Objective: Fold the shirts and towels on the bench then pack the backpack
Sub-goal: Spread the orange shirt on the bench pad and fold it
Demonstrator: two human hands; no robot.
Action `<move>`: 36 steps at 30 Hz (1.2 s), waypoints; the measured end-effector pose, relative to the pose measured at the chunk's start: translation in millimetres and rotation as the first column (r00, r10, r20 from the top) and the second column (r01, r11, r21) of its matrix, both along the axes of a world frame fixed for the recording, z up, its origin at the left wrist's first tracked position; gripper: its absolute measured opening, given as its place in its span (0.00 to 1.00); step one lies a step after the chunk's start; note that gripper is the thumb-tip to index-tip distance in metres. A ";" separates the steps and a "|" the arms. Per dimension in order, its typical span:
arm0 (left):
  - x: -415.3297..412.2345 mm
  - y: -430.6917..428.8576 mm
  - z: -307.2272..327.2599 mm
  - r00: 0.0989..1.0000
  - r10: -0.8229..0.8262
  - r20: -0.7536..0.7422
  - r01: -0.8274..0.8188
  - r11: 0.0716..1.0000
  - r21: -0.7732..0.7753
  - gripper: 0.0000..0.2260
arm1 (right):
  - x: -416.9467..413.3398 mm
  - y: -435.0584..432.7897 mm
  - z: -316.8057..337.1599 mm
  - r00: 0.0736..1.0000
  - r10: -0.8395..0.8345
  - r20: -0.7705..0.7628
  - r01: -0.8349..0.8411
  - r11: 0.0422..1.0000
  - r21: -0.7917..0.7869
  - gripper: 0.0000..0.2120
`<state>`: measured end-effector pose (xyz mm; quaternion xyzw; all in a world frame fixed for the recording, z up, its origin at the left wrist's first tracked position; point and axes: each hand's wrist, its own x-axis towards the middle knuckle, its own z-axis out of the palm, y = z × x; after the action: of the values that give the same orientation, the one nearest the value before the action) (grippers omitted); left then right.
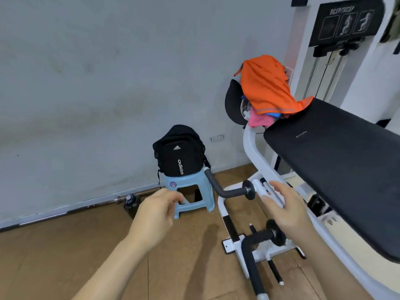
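Plainly, your left grip (154,215), loosely curled, and right grip (287,211), spread, are empty; the orange shirt (268,85) far along the bench (337,161) looks light and limp, so pinch its hem.

Bright, even light — soft blur, wide-angle bowing at edges.

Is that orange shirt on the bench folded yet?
Not folded. The orange shirt is draped loosely, creased and uneven, over a heap of other clothes at the end of the bench.

Bare forearms, bare left hand (154,215) and right hand (289,210).
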<state>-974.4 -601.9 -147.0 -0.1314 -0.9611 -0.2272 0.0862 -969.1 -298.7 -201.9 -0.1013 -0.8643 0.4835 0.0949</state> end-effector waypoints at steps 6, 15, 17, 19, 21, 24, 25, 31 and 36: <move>-129.4 -40.0 1.6 0.988 -0.147 0.044 0.149 0.987 -0.062 0.18 | -86.6 -34.6 -1.0 0.999 -0.013 0.045 0.002 0.968 0.251 0.26; -308.3 -22.6 -2.7 0.933 -0.358 0.017 0.358 0.934 0.005 0.13 | -233.9 -27.1 -11.0 0.984 -0.172 -0.043 0.177 0.955 0.238 0.15; -343.8 -15.2 -2.5 0.911 -0.410 0.034 0.411 0.911 -0.029 0.15 | -265.3 -24.4 -10.5 0.977 -0.210 -0.044 0.214 0.954 0.211 0.14; -378.9 -5.9 1.2 0.895 -0.443 0.041 0.445 0.893 -0.064 0.16 | -292.9 -19.7 -10.4 0.968 -0.248 -0.047 0.253 0.949 0.189 0.14; -412.4 7.7 6.8 0.876 -0.480 0.048 0.483 0.871 -0.090 0.16 | -314.6 -14.1 -11.8 0.953 -0.298 -0.051 0.303 0.938 0.167 0.14; -466.2 37.8 10.2 0.847 -0.529 0.060 0.532 0.840 -0.102 0.15 | -343.2 -5.8 -18.8 0.931 -0.365 -0.033 0.365 0.920 0.140 0.14; -483.3 49.7 9.9 0.837 -0.543 0.070 0.547 0.831 -0.099 0.15 | -351.4 -3.7 -22.4 0.926 -0.376 -0.028 0.376 0.915 0.145 0.15; -570.8 128.5 2.9 0.693 -0.719 0.041 0.720 0.689 -0.086 0.12 | -393.5 8.5 -42.6 0.893 -0.449 0.035 0.427 0.868 0.253 0.20; -638.4 189.5 -0.5 0.564 -0.824 -0.055 0.817 0.567 -0.106 0.09 | -431.0 25.6 -33.6 0.821 -0.570 0.038 0.546 0.803 0.239 0.29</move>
<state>-1612.7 -412.4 -147.4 -0.5764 -0.7918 -0.2014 0.0134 -1400.0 -273.1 -235.5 -0.3661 -0.8474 0.3303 0.1967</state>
